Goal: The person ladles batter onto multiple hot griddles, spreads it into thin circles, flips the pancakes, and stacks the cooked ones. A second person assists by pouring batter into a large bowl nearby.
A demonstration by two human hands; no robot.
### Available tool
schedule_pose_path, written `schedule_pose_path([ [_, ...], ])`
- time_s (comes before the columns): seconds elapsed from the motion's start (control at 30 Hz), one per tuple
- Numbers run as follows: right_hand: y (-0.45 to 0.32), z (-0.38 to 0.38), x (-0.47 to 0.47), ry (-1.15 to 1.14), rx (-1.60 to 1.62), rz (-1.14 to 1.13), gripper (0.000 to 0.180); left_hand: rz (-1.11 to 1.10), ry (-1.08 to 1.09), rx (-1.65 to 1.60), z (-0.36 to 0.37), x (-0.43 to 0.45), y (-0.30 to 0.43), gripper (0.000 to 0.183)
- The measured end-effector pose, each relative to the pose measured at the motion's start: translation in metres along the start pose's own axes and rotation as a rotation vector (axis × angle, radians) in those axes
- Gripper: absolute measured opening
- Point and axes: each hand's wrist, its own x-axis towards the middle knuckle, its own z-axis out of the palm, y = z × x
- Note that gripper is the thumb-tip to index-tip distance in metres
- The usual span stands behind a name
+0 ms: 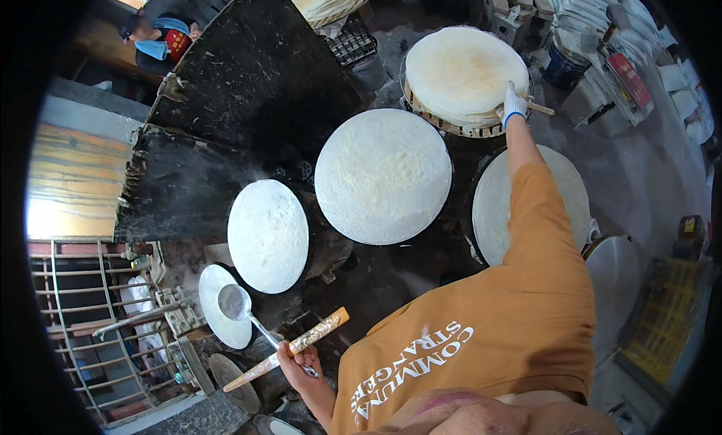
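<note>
My left hand (pixel 299 364) is closed around the handle of a metal ladle (pixel 256 325) and a wooden stick (pixel 287 349) that cross each other. The ladle's bowl lies over a small round white sheet on a griddle (pixel 211 305). My right hand (pixel 513 103), in a white glove, rests at the lower right edge of a stack of thin round flatbreads (pixel 465 74) on a slatted basket. A wooden handle (pixel 540 108) juts out beside it; whether the fingers grip it is hard to tell. Round white sheets cover a middle griddle (pixel 383 175) and a left one (pixel 268 236).
Another griddle (pixel 491 209) lies under my right arm. Large dark boards (pixel 242 68) stand at the upper left, with a person (pixel 163 40) beyond. A metal rack (pixel 96 322) is at the lower left. Blocks (pixel 507 17), a bucket (pixel 564 63) and a round metal lid (pixel 613 283) stand right.
</note>
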Motion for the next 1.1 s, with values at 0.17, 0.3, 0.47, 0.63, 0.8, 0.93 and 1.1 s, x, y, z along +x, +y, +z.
schedule_pose_path([
  [0.17,-0.028,-0.075,0.043,0.144,-0.77,-0.466,0.072,-0.083,-0.284,-0.005,-0.011,0.034,-0.002,0.026],
  [0.3,-0.031,-0.118,-0.146,-0.307,-0.386,-0.396,0.045,-0.066,-0.09,0.048,-0.023,0.023,-0.002,0.029],
  [0.47,0.042,-0.257,-0.267,-0.274,-0.812,-0.483,0.043,-0.136,-0.074,0.059,-0.032,0.025,-0.005,0.028],
  [0.63,0.173,-0.319,-0.293,-0.117,-0.559,0.134,0.026,-0.154,-0.059,0.054,-0.064,0.048,-0.011,0.028],
  [0.8,0.237,-0.24,-0.261,-0.058,-0.456,0.029,0.037,-0.089,-0.015,-0.031,-0.101,0.062,-0.005,0.022],
  [0.93,0.298,-0.201,-0.236,-0.192,-0.627,-0.298,0.026,-0.045,-0.065,-0.043,-0.127,0.071,0.007,0.026],
  [1.1,0.296,-0.197,-0.226,0.174,-0.678,-0.055,0.026,0.028,0.099,-0.092,-0.149,0.051,0.029,0.029],
])
